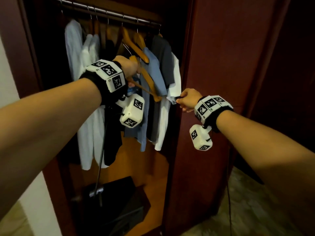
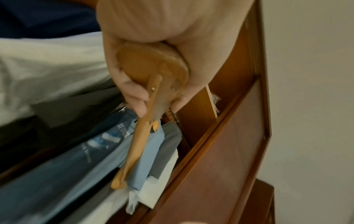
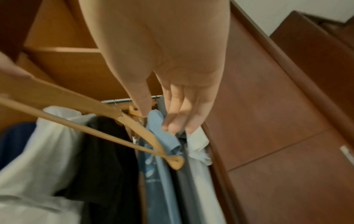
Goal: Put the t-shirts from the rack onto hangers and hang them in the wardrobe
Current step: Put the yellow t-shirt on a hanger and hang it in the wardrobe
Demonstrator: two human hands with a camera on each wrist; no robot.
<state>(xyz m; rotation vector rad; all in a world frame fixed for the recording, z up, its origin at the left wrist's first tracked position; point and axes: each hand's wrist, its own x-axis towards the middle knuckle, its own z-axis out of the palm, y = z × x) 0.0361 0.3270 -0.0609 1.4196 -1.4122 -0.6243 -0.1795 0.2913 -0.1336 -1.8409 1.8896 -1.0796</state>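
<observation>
The wardrobe (image 1: 209,82) stands open, its metal rail (image 1: 109,13) carrying a row of hung shirts: white ones at the left, then dark ones, and at the right a light blue t-shirt (image 1: 154,72), a grey t-shirt (image 1: 163,55) and a white t-shirt (image 1: 173,77) pressed close together. The rack named in the task is not in view.

The left hand (image 1: 127,65) is clamped round one end of a bare wooden hanger (image 2: 139,141), fingers curled about the rounded wood; the hanger tilts down toward the blue t-shirt with no garment on it. Where its hook sits I cannot tell.

The right hand (image 1: 188,99) pinches shirt fabric at the right end of the row, thumb on one side and fingers (image 3: 173,125) on the other; which shirt it holds I cannot tell.

To do this well, I judge the right hand should draw the crowded shirts aside while the left frees the hanger without snagging a sleeve.
</observation>
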